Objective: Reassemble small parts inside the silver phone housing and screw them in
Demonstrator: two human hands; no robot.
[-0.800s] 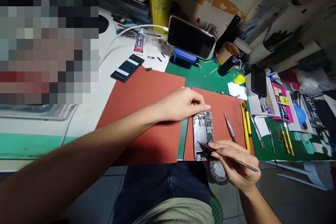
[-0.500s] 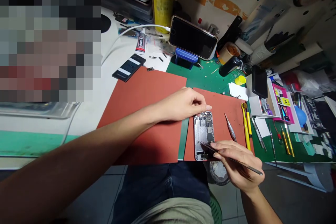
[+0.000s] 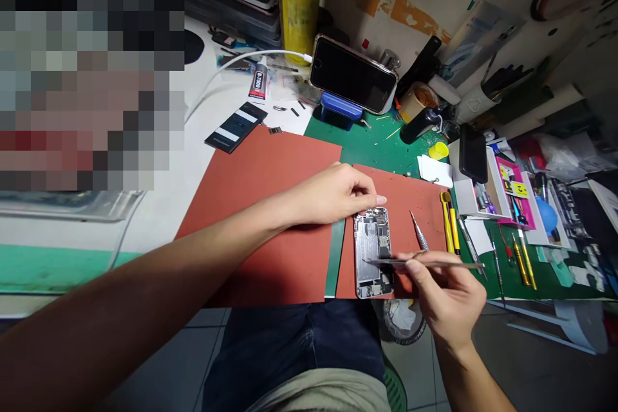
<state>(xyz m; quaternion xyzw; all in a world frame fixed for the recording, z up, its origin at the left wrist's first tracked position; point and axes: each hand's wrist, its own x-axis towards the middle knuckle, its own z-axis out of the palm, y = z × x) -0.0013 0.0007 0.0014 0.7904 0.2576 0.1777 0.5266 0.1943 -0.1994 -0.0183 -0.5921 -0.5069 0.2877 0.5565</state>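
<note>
Stretching across a cluttered green cutting-mat workbench (image 3: 381, 141), with two terracotta-red rubber work mats (image 3: 261, 206) lying side by side at the near edge. Propped on a blue stand behind them, a dark-screened smartphone (image 3: 353, 74) with a white charging cable (image 3: 232, 67) plugged in. Lying upright on the right-hand red mat, close to its near edge, an opened silver phone chassis with bare metal innards (image 3: 371, 251). Reaching in from the left, the left hand (image 3: 333, 193), fingers curled and pressing on the top edge of the chassis, steadying it rather than gripping. Hovering over the lower right of the chassis, the right hand (image 3: 447, 296), pinching slim steel tweezers (image 3: 425, 263) between thumb and fingertips, tips pointing left over the chassis interior. Just right of the chassis, resting on the mat, a grey knurled metal screwdriver (image 3: 418, 232), and beside it a yellow plastic pry tool (image 3: 447, 222).
</note>
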